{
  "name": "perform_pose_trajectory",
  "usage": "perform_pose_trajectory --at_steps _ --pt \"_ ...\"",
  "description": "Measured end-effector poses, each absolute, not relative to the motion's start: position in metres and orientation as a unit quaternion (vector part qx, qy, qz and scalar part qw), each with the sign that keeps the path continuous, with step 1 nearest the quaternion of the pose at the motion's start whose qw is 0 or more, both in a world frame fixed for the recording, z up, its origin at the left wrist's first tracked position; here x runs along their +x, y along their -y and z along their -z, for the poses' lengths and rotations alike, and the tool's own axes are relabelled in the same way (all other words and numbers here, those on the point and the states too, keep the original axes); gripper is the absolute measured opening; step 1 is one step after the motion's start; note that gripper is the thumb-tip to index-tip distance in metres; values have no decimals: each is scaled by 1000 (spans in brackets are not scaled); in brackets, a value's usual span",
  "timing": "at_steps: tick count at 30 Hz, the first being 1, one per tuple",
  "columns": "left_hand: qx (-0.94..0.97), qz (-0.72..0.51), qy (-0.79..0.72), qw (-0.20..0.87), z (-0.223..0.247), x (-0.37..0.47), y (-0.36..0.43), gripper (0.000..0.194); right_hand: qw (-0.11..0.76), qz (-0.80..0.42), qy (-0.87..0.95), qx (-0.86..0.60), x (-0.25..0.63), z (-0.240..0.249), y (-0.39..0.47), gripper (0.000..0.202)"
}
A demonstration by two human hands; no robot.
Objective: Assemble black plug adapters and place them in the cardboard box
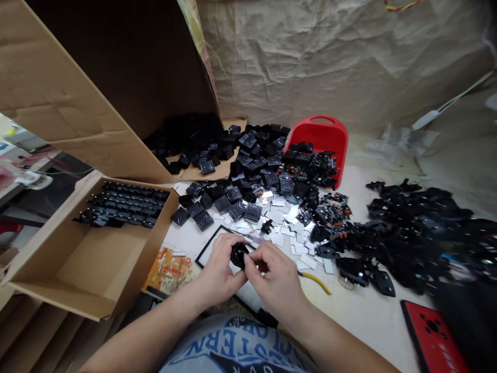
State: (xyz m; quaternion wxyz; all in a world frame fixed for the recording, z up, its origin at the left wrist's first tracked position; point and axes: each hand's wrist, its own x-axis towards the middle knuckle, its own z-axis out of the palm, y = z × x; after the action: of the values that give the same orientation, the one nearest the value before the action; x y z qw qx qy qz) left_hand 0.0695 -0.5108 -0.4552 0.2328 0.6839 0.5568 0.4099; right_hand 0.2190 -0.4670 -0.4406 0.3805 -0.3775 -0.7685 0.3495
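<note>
My left hand (pixel 221 269) is closed round a small black plastic part (pixel 238 255), low at the middle of the view. The fingers of my right hand (pixel 273 277) are pinched at the part's right side; whether they grip the part or something smaller inside it is hidden. Under both hands lies a dark-framed white board (pixel 209 249). Just beyond them are scattered small silvery plates (pixel 277 215) and a pile of black square housings (pixel 252 211).
An open cardboard box (pixel 97 259) with rows of black parts stands left. A red tray (pixel 339 137) spills parts behind. Black pieces (pixel 419 223) heap at right, near a red phone (pixel 435 331). Yellow-handled pliers (pixel 316 280) lie beside my right hand.
</note>
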Motion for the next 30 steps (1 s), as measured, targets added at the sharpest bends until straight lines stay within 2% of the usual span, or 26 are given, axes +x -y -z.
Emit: perform_pose_trajectory --at_steps 2,5,7,9,12,14,15,18,22,25,28,30 --pt "686 -416 -550 233 457 69 512 44 354 -402 746 -397 217 443 465 16" --pt "691 -435 -532 225 459 68 514 47 312 -561 649 -409 215 453 466 12" --pt "693 -440 -524 227 461 65 515 49 291 -648 588 -386 215 462 462 23" --pt "675 -437 -540 248 462 61 515 50 266 -668 602 -348 217 467 449 32" --pt "639 -427 -582 265 462 52 515 46 221 -516 743 -364 219 465 401 23" --pt "637 -423 -595 249 461 48 515 44 177 -270 828 -459 216 462 358 27" --pt "638 -420 -598 245 460 47 515 45 164 -231 834 -474 213 462 337 30" --pt "619 -410 -612 273 460 49 517 48 118 -196 856 -464 198 469 289 34" --pt "575 -414 -638 301 462 54 519 44 86 -180 878 -434 185 484 269 32" --pt "519 -430 -646 359 464 52 515 42 106 -172 875 -441 195 486 277 23" --pt "415 -472 -620 470 464 51 504 24 151 -173 859 -457 214 480 306 26" --pt "334 -496 -592 541 463 58 493 27 198 -188 848 -454 225 477 339 28"
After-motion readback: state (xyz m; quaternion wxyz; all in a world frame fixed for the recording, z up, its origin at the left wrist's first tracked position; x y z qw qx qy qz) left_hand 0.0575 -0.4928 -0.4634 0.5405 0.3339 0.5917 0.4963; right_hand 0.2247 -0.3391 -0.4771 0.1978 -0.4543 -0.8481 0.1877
